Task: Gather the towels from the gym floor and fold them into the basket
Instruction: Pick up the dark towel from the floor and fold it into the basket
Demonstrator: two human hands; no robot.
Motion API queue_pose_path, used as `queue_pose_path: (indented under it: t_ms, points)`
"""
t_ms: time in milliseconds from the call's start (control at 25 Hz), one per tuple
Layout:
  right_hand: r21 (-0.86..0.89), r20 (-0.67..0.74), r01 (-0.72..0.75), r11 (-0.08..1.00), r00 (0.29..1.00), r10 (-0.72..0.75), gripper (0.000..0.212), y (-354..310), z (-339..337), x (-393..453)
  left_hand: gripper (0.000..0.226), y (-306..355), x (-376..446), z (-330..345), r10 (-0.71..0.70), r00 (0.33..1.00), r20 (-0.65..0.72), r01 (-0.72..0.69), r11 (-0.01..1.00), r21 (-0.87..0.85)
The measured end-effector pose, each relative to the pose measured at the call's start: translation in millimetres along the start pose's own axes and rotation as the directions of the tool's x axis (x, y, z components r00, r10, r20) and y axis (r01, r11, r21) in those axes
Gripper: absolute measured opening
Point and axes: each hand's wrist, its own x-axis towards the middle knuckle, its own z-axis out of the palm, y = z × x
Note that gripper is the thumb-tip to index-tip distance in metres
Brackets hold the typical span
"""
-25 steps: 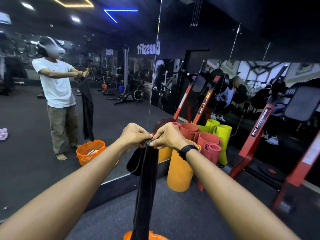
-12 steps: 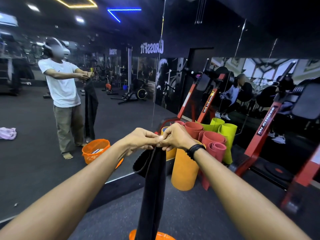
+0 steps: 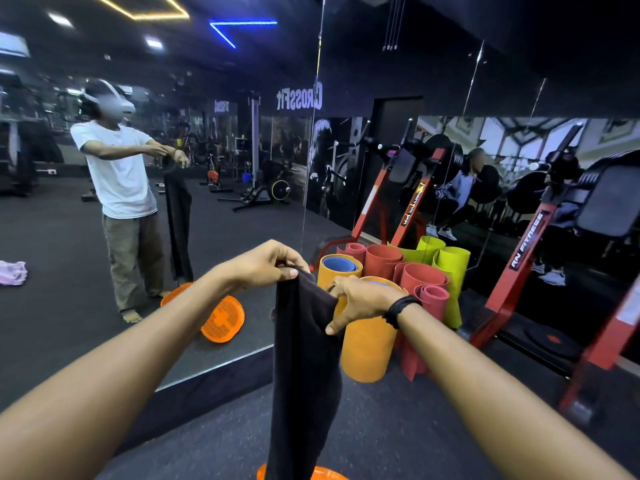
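Towel: a long black cloth towel (image 3: 304,358), soft and matte, hangs straight down in a narrow doubled strip from between the two hands, in front of the person and above the floor; its lower end passes out of view at the bottom edge.
Left grip: the left hand (image 3: 266,263) is closed on the top edge of the towel, thumb and curled fingers pinching the cloth at its highest point.
Right grip: the right hand (image 3: 360,301), a dark braided band on its wrist, sits lower and just beside the left; thumb and fingers pinch the towel's right-hand edge, the fingers partly spread.
Basket: a round orange plastic basket (image 3: 329,474) with a perforated wall shows only a sliver of rim at the bottom edge, directly under the hanging towel; its contents cannot be seen.
Mats: rolled foam exercise mats (image 3: 367,348) in orange, red and lime green stand upright in a cluster just behind the towel, against the wall mirror (image 3: 225,237).
Floor: dark speckled rubber gym floor (image 3: 398,427).
Mirror: it reflects the person, the towel, the basket and a pale pink crumpled cloth (image 3: 13,277) lying on the floor.
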Motion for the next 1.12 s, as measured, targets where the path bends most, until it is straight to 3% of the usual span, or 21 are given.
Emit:
queue_pose_path:
  t_ms: [120,240,360,520,640,760,880,960,1040,1080,1120]
  points:
    - [-0.268,-0.022,-0.102,0.958,0.995,0.099,0.024,34.6,12.0,-4.6,0.035,-13.1,-2.1,-30.0,-0.015,0.99,-0.141,0.042,0.98,0.193]
    - [-0.066,-0.135,-0.089,0.994,0.988,0.08,0.028,58.6,6.7,-12.1,0.032,-25.5,-7.7,-39.3,-0.063,0.963,-0.263,0.15,0.933,0.326]
    - [0.015,-0.308,0.006,1.0,0.951,-0.001,0.029,48.9,-8.6,-12.6,0.023,-40.0,-3.6,-32.6,-0.07,0.908,-0.413,0.262,0.864,0.43]
    - [0.09,-0.525,0.101,0.991,0.85,-0.039,0.03,31.7,-24.0,-13.4,0.019,-51.5,-4.9,-34.8,-0.067,0.799,-0.598,0.336,0.874,0.351]
    - [0.27,-0.667,0.245,0.931,0.745,-0.002,0.019,26.2,-25.6,-12.4,0.014,-46.8,-8.0,-29.0,-0.085,0.684,-0.724,0.245,0.962,0.118]
    - [0.46,-0.672,0.381,0.802,0.74,0.033,0.011,31.8,-28.0,-16.4,0.007,-52.0,-14.1,-27.5,-0.106,0.614,-0.782,0.105,0.993,-0.052]
    - [0.511,-0.599,0.306,0.803,0.797,0.078,0.026,48.7,-27.8,-24.2,0.004,-60.3,-21.1,-27.3,-0.082,0.717,-0.692,0.09,0.996,-0.025]
    - [0.539,-0.425,0.157,0.827,0.899,0.106,0.015,55.9,-16.5,-29.0,0.007,-70.6,-23.8,-19.4,-0.139,0.841,-0.523,0.214,0.973,0.086]
    - [0.518,-0.207,0.034,0.855,0.974,0.086,0.01,57.3,-10.9,-35.8,0.012,-72.9,-21.3,-12.7,-0.27,0.913,-0.304,0.338,0.92,0.198]
    - [0.528,-0.178,0.029,0.849,0.981,0.077,0.01,58.2,-16.8,-38.8,0.014,-64.1,-17.2,-14.1,-0.27,0.929,-0.253,0.314,0.937,0.153]
    - [0.562,-0.253,0.075,0.824,0.964,0.085,0.01,57.8,-27.0,-41.6,0.014,-52.4,-11.1,-17.1,-0.207,0.94,-0.272,0.216,0.976,0.003]
